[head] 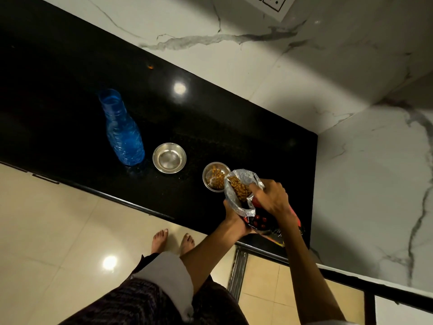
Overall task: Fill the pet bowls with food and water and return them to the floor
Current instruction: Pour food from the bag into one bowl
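The food bag [243,193], a soft crinkled pouch with a silvery lining and a dark printed outside, is tilted mouth-down over the nearer steel bowl [215,176], and brown kibble is seen both at the mouth and already in the bowl. The bag is judged light but floppy: its walls will fold and let the pellets run in a rush, so it is best held at two places, as is done now. The grip of the left hand [234,221] is curled under the lower body of the bag, and the grip of the right hand [271,195] is pinched on the upper edge beside the mouth; both are closed on the bag, neither is free.

The bowl being filled stands on the black surface [70,78] near its front edge. It is thin, polished metal, judged light and slippery, likely to slide if nudged by the bag; it is best lifted by the rim from both sides. A second steel bowl [169,157], with no kibble in it, stands just beside it to the left; whether it holds water cannot be told. A blue plastic bottle [123,130] stands upright next to that bowl, uncapped as far as can be seen, and is judged easy to tip.

Marble walls close the corner. Below, bare feet [173,240] on the tiled floor [46,219] are seen.
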`<state>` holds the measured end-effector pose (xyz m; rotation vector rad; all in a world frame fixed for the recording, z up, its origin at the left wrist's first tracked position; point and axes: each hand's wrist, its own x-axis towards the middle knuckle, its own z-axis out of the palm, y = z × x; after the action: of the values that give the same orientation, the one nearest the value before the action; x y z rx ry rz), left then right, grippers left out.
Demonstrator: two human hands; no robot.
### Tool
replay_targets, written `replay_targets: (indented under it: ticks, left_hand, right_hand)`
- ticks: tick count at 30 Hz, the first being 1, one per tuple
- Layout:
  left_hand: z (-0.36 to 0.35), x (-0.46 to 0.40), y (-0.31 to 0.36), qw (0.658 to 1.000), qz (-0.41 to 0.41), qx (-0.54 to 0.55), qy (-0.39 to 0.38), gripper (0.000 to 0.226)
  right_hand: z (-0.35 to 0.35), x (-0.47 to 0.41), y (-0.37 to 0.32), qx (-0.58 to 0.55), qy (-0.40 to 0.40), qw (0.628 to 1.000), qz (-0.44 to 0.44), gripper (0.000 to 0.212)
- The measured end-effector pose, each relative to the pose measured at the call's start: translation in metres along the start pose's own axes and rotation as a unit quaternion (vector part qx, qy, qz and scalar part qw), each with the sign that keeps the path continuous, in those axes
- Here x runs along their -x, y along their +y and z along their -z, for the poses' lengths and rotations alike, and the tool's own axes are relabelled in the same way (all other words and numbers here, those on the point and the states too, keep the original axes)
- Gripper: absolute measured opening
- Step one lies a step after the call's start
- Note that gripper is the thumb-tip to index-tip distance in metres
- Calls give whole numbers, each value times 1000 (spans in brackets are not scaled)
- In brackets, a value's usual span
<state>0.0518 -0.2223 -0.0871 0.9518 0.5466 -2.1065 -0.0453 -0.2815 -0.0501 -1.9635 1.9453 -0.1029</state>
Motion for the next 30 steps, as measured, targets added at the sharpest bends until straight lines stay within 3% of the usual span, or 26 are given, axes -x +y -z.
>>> replay_targets:
  ticks: [23, 30]
  left_hand:
    - [-3, 5, 0, 1000, -21, -4, -4, 86]
    - [-1, 4, 0, 1000, -17, -1, -19, 89]
  right_hand:
    - [0, 1, -1, 5, 5, 1000, 24, 33]
    - [-1, 0, 1, 4, -8, 1000, 5, 41]
